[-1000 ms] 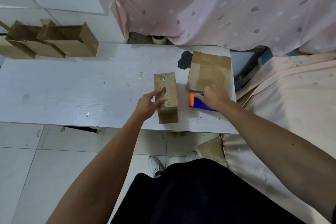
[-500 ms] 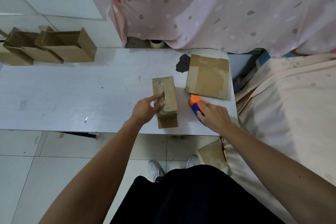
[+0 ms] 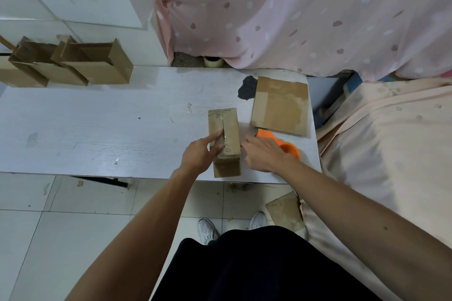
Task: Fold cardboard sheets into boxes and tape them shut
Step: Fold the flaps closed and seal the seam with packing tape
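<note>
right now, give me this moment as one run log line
left hand: presses box top seam | right hand: grips tape dispenser beside box | spare: flat cardboard sheet on table

Desk (image 3: pixel 97 129): a wide open stretch left of the box (image 3: pixel 228 127), running out to the folded boxes (image 3: pixel 93 68) at far-left rear. Right end crowded: flat cardboard sheet (image 3: pixel 281 105), orange tape dispenser (image 3: pixel 289 148). Right hand (image 3: pixel 263 154) fills the gap beside the box. Curtain (image 3: pixel 293 19) overhangs rear edge; bed (image 3: pixel 391 154) hems right side.
</note>
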